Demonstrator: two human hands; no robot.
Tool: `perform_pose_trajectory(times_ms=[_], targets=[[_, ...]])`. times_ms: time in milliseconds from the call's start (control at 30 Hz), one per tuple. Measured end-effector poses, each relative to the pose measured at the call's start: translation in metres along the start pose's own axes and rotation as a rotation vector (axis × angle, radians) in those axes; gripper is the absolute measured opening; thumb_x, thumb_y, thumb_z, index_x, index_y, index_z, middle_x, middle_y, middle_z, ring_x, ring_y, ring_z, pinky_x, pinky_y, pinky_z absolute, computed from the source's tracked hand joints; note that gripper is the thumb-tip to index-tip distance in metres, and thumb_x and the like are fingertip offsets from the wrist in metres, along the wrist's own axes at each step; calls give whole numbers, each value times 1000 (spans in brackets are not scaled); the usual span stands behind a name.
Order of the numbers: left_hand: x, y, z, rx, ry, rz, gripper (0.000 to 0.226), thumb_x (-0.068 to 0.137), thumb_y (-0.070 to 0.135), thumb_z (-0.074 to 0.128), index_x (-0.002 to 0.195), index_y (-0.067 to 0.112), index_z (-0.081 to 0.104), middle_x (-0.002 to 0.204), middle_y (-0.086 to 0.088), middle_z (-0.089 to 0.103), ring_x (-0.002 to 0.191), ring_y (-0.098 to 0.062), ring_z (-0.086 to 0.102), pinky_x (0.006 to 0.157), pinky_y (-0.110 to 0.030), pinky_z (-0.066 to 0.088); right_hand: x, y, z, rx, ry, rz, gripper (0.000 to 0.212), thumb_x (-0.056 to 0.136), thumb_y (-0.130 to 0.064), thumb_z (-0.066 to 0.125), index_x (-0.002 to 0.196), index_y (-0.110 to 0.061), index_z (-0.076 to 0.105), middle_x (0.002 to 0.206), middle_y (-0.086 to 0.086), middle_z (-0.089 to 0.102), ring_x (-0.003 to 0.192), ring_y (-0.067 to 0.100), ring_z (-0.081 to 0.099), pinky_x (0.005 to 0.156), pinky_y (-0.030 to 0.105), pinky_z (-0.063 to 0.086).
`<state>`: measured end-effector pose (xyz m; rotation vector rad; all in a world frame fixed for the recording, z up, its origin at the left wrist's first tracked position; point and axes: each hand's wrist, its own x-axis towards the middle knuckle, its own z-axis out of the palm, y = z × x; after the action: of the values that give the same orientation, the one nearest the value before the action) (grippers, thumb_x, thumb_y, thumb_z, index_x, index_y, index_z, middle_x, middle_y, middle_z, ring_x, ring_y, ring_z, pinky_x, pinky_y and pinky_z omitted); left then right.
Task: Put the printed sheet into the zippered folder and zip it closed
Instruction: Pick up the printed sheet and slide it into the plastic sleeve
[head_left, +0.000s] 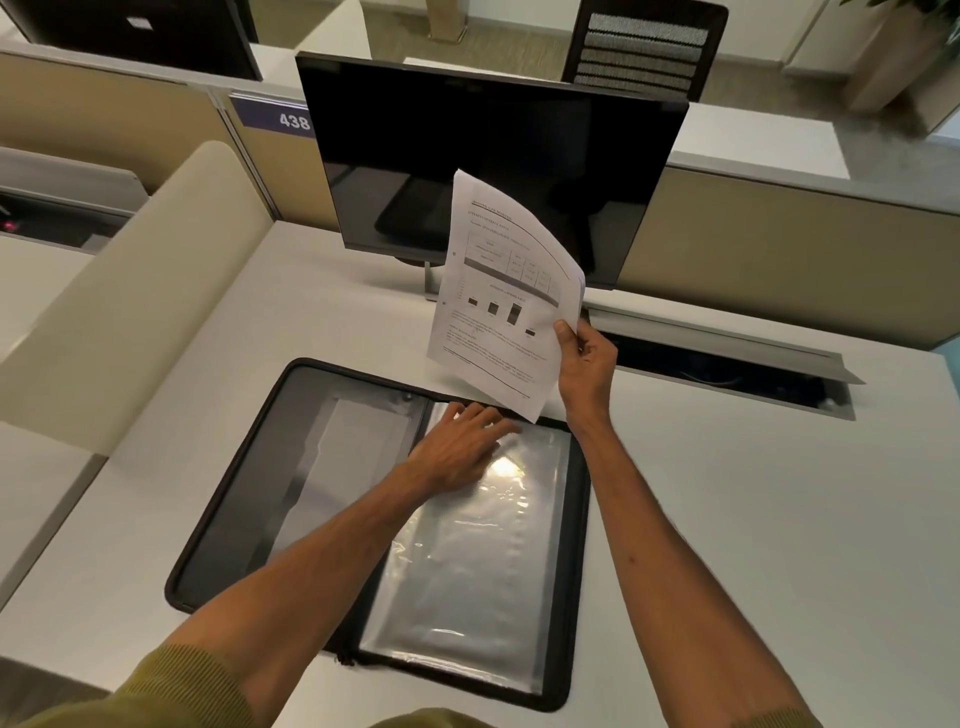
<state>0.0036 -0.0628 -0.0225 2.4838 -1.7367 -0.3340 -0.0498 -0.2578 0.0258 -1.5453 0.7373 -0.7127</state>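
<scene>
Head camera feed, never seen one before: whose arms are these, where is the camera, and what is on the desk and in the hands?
No machine here: a person wears one wide-angle camera on the head, looking forward and down, so both arms are theirs. On the white desk a black zippered folder lies open, a clear plastic sleeve on its right half. The left hand rests with straight fingers near the sleeve's top. The right hand pinches the printed sheet by its lower right edge, holding it raised above the folder, before a dark monitor.
</scene>
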Motion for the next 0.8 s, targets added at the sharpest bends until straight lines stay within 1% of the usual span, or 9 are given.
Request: perform_pose_trajectory(times_ms=[67,133,167,267,400,500,600,700,800], targets=[[0,2,3,28,-19,9,47,114,43,43,160,39,37,158,4,47,148,-19,41,126,-42,30,-2,0,5,17,-4,9,12,104,-41,63,113,-38,70,101,-14,77,90,6,78,74,26,67],[0,3,6,41,-6,-5,48,114,40,45,161,39,36,162,5,45,152,-20,38,128,-42,28,-5,0,7,29,-6,21,8,104,-41,63,108,-44,69,98,-18,77,89,7,79,73,27,67],[1,3,6,41,7,-15,49,114,38,48,161,39,37,165,5,43,155,-20,36,129,-42,27,-6,2,7,30,-5,30,8,104,-40,63,108,-43,69,97,-17,77,89,8,79,73,28,67],[1,2,7,29,39,-31,49,112,31,54,160,35,42,168,6,41,158,-20,33,131,-40,25,-8,9,6,16,6,51,15,105,-36,63,115,-29,71,100,-13,77,88,7,79,73,28,67],[0,-2,5,-22,84,-65,36,113,33,49,148,26,56,153,3,59,143,-19,51,124,-36,34,-11,15,1,2,24,71,21,106,-35,62,122,-24,71,103,-12,76,88,4,77,70,21,65],[0,-4,3,-56,109,-94,31,113,38,45,136,25,62,144,5,65,136,-17,57,121,-34,36,-12,19,-4,-18,25,89,27,106,-35,62,126,-19,71,108,-3,77,89,11,78,75,27,67],[0,-5,1,-59,133,-93,27,112,37,47,129,24,63,135,6,68,129,-17,60,119,-35,38,-12,20,-9,-10,29,100,28,106,-33,62,129,-19,70,113,1,77,95,16,77,76,28,67],[2,-4,-3,-101,139,-98,24,109,36,54,130,26,61,137,7,68,133,-18,60,123,-36,36,-10,21,-14,-10,49,105,30,105,-32,63,130,-17,70,115,2,77,94,14,77,76,26,66],[4,0,-4,-120,95,-38,27,107,36,57,133,30,60,141,8,65,138,-16,56,127,-38,30,-7,21,-17,-4,66,119,32,106,-32,62,132,-15,69,115,3,77,95,16,78,76,27,67]])
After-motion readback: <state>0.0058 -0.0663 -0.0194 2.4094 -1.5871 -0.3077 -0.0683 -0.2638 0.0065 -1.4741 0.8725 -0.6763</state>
